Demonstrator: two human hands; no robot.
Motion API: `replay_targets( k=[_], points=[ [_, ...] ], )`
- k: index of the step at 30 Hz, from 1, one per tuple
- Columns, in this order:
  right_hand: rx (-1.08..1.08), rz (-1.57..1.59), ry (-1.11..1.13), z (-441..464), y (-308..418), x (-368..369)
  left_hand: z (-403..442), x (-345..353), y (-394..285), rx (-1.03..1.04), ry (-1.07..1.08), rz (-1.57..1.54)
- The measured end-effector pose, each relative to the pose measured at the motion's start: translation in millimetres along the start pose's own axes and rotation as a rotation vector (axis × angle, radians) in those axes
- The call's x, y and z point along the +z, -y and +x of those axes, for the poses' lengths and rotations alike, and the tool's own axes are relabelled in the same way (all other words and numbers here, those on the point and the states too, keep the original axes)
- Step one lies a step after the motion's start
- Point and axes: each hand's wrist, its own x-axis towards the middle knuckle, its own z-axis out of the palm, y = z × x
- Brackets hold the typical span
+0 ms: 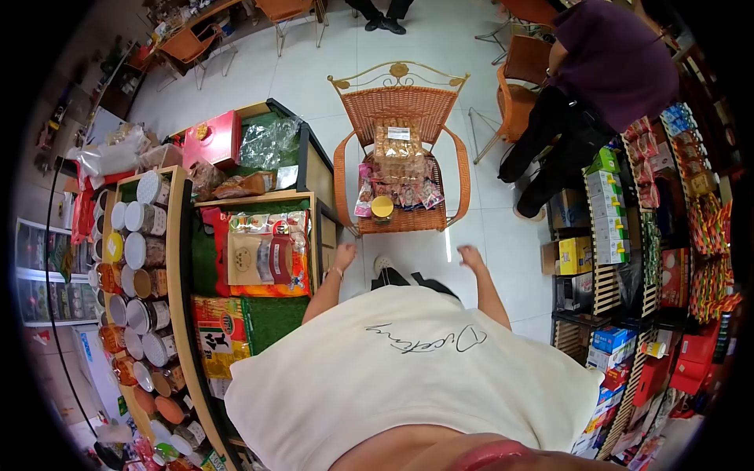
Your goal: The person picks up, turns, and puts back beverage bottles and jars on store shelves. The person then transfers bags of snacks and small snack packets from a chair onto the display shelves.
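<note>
The wicker chair stands just ahead of the fingers, facing the gap between the left hand and the right hand, neither clearly nearer, its front edge crosswise, and I see these fingers curled, but how tightly I cannot tell.

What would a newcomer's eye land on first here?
Probably the orange wicker chair near the centre, with packaged goods and a yellow-lidded jar on its seat. Below it in the picture are the left hand and right hand. Stacked lidded jars crowd the left.
</note>
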Motion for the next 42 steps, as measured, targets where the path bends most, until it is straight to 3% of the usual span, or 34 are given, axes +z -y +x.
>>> replay_targets(
  k=[2, 5, 8, 13, 14, 16, 18, 21, 24, 26, 29, 32, 35, 36, 37, 39, 42],
  points=[
    [-0.232, 0.1, -0.031, -1, 63, 3, 31, -5, -21, -0.13, 0.07, 0.082],
    [-0.212, 0.32, 0.062, 2, 123, 8, 78, -4, -49, -0.27, 0.215, -0.125],
    [-0.222, 0.375, 0.134, 11, 156, 12, 130, 1, -62, -0.025, 0.08, 0.112],
    [-0.205, 0.37, 0.194, 48, 200, 17, 160, 6, -144, -0.184, 0.024, -0.024],
    [-0.246, 0.388, 0.21, 62, 206, 19, 168, 6, -148, -0.02, -0.004, 0.026],
    [-0.298, 0.438, 0.246, 101, 214, 21, 182, 2, -180, -0.155, 0.086, -0.022],
    [-0.285, 0.384, 0.192, 127, 226, 22, 220, 8, -157, -0.047, -0.034, 0.076],
    [-0.346, 0.295, 0.117, 197, 229, 25, 227, 14, -201, -0.072, -0.013, 0.018],
    [-0.212, 0.208, -0.021, 219, 265, 22, 256, 28, -217, -0.087, -0.054, 0.004],
    [-0.258, 0.286, 0.023, 238, 267, 25, 257, 47, -223, -0.172, -0.148, -0.068],
    [-0.238, 0.266, 0.143, 254, 294, 26, 280, 62, -228, -0.223, -0.115, -0.129],
    [-0.165, 0.172, 0.261, 299, 277, 48, 292, 81, -219, -0.242, -0.089, -0.16],
    [-0.162, 0.137, 0.299, 227, 351, 27, 288, 92, -222, -0.226, -0.147, -0.073],
    [-0.218, 0.051, 0.179, 247, 327, 42, 287, 96, -206, -0.189, -0.2, -0.057],
    [-0.226, 0.339, 0.394, 235, 338, 28, 286, 97, -198, -0.15, -0.258, -0.04],
    [-0.261, 0.466, 0.37, 227, 328, 25, 253, 94, -234, -0.24, -0.258, -0.213],
    [-0.08, 0.593, 0.518, 199, 329, 5, 198, 106, -251, -0.048, -0.456, -0.277]
  ],
)
